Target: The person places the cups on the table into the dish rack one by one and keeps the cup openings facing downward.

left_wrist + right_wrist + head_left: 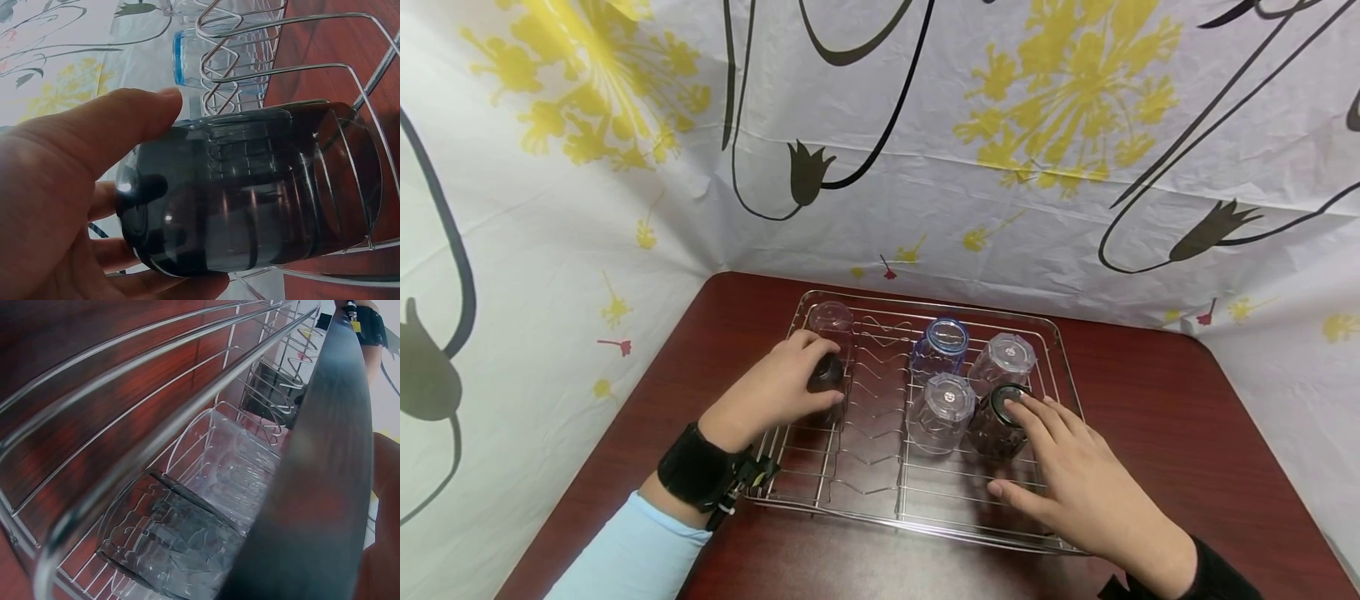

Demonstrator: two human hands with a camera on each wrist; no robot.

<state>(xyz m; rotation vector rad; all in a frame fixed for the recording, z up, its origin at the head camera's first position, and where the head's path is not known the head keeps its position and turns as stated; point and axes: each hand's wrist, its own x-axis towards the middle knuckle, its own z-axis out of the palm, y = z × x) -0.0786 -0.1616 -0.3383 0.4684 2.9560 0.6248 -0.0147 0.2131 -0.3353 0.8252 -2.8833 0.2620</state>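
Note:
My left hand [775,379] grips a smooth dark tinted glass [250,194], thumb on one side and fingers on the other. That glass is upside down at the rack's left side, its rounded base towards the palm. At the right, my right hand [1078,471] reaches over an upturned dark faceted glass [995,432]. Its fingertips are at the glass's base, and the thumb stands apart from the glass. Beside this glass are two clear faceted glasses, a nearer one [938,421] and a farther one [1006,357]. A blue-tinted glass [938,348] sits behind them.
The wire rack [925,527] lies on a dark red table [1195,442]. Another clear glass [831,317] stands at its back left corner. Patterned white cloth [880,150] hangs behind and beside the table. A blurred grey strip [312,469] covers much of the right wrist view.

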